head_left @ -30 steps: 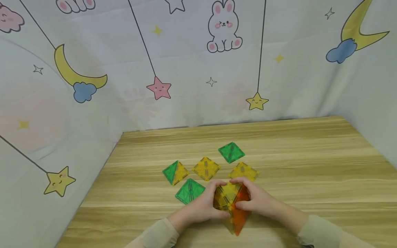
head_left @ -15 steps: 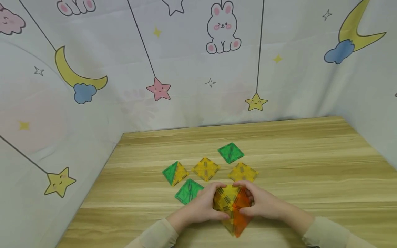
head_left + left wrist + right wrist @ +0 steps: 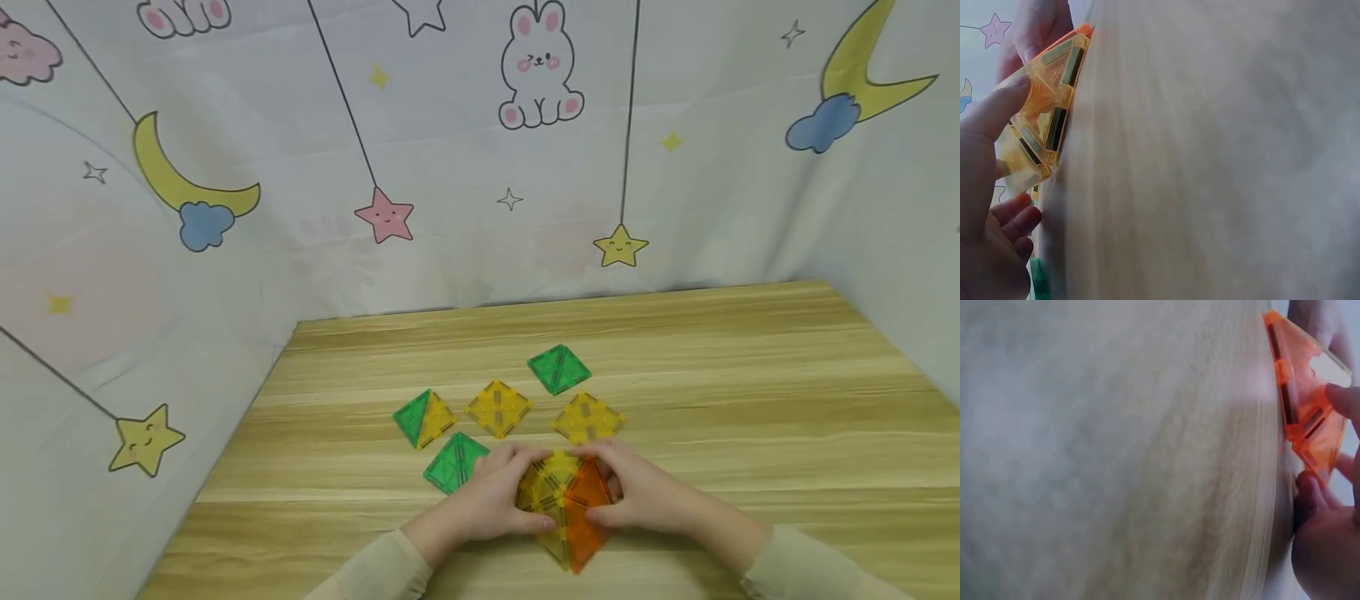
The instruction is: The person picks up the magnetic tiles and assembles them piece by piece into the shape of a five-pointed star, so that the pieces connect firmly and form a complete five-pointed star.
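A solid built from translucent triangular magnetic tiles (image 3: pixel 558 471) sits between both hands near the table's front. Its left part is yellow and its right part orange. The left hand (image 3: pixel 491 498) grips the yellow side, thumb on the near face and fingers round the back. On the orange tiles (image 3: pixel 585 542) the right hand (image 3: pixel 645 492) has its thumb in front and its fingers behind. In the left wrist view, the yellow tiles (image 3: pixel 1054 94) lean over the wood, dark magnets along their edges. In the right wrist view, two orange tiles (image 3: pixel 1297 381) meet at an angle beside the thumb.
Behind the hands lie flat tile pairs: a green pair (image 3: pixel 558 368), a yellow pair (image 3: pixel 498 408), another yellow pair (image 3: pixel 587 417) and a green-yellow pair (image 3: pixel 424 418). A further green pair (image 3: pixel 453 464) is partly covered by the left hand. A patterned curtain (image 3: pixel 450 150) surrounds the wooden table (image 3: pixel 750 375).
The right hand has shifted slightly right and down, its thumb sliding outward on the orange tiles, so more orange shows. The solid sits slightly lower in view. The left hand keeps its grip.
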The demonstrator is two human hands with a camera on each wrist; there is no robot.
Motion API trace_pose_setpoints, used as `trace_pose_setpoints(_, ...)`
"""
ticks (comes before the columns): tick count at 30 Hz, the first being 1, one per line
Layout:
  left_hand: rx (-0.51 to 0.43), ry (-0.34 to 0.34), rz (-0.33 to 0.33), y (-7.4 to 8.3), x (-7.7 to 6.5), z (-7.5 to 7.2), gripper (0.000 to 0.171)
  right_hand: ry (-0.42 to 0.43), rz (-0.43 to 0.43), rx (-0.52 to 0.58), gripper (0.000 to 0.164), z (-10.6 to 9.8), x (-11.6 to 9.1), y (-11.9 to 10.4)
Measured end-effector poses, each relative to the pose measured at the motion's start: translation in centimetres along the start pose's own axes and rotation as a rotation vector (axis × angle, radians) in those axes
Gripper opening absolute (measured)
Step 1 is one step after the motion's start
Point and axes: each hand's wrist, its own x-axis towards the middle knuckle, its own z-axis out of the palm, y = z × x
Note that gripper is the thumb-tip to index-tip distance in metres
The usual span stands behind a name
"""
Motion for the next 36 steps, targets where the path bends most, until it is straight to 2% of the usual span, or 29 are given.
trace_pose_setpoints(5,0.075,-0.027,0.044,-0.1,0.0,0.0,0.068,0.009,0.007,-0.111,0.063,0.1,-0.3,0.1)
trace_pose_setpoints(10,0.078,-0.031,0.058,-0.3,0.0,0.0,0.069,0.011,-0.013,-0.156,0.061,0.3,-0.4,0.1)
trace_pose_setpoints(24,0.093,-0.023,0.131,-0.2,-0.1,0.0,0.065,0.0,-0.08,-0.158,0.057,0.1,-0.8,0.3)
trace_pose_setpoints(32,0.125,-0.043,0.138,0.0,0.2,-0.3,0.061,-0.033,-0.071,-0.151,0.057,-0.3,-1.2,0.4)
trace_pose_setpoints(36,0.119,-0.062,0.108,0.3,1.2,-1.2,0.063,0.004,-0.069,-0.165,0.057,-1.5,-0.9,0.4)
